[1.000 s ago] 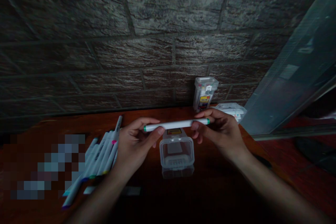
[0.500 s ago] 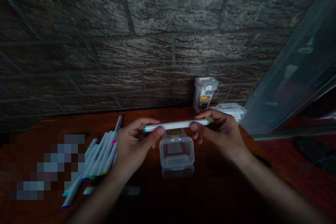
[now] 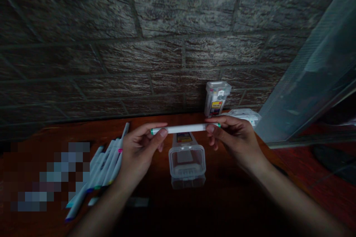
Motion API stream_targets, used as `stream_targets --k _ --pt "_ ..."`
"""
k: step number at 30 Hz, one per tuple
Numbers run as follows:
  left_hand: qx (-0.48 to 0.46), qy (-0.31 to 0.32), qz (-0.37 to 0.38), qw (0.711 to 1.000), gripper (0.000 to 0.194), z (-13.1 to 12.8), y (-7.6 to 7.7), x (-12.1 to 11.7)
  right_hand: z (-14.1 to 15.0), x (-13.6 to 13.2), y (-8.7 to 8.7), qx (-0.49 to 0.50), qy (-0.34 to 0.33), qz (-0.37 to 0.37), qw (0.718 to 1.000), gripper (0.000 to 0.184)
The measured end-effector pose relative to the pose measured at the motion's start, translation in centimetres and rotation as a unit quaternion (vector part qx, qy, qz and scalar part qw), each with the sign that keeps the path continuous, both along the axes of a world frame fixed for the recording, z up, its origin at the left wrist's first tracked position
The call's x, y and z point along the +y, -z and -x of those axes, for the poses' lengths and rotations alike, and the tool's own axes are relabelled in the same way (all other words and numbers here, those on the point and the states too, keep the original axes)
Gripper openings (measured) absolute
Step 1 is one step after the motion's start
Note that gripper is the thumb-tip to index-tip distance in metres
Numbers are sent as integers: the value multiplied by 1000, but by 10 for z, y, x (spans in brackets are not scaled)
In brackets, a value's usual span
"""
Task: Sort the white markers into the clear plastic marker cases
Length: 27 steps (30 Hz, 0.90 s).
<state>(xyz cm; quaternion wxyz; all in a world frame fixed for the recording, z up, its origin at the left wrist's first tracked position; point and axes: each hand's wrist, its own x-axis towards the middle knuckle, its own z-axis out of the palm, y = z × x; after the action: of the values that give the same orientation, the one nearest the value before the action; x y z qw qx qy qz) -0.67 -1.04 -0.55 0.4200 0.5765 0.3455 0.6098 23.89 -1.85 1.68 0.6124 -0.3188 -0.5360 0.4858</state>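
A white marker with green ends (image 3: 185, 129) is held level between both hands, above a dark wooden table (image 3: 228, 200). My left hand (image 3: 138, 152) pinches its left end between thumb and forefinger. My right hand (image 3: 236, 137) pinches its right end the same way. Directly below the marker stands an open clear plastic case (image 3: 187, 164) with a yellow label on its far side.
Several white markers with coloured caps (image 3: 104, 168) lie in a loose pile at the left. A clear case of markers (image 3: 217, 98) stands upright against the brick wall, and another (image 3: 246, 115) lies beside it. A slanted glass pane (image 3: 314, 70) rises at the right.
Both hands have lifted the marker slightly, away from the open case, and the fingers have shifted nearer its tips.
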Motion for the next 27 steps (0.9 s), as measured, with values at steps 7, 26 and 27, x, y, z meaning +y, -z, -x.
stream_targets --k 7,26,27 --pt "-52 18 21 998 16 -2 -6 0 0 -1 -4 27 -4 17 999 17" --pt "-155 56 34 986 18 -5 -13 0 -1 0 -5 79 -34 18 996 14" --pt "-158 58 34 985 18 -5 -13 1 -1 0 -5 84 -37 19 996 14"
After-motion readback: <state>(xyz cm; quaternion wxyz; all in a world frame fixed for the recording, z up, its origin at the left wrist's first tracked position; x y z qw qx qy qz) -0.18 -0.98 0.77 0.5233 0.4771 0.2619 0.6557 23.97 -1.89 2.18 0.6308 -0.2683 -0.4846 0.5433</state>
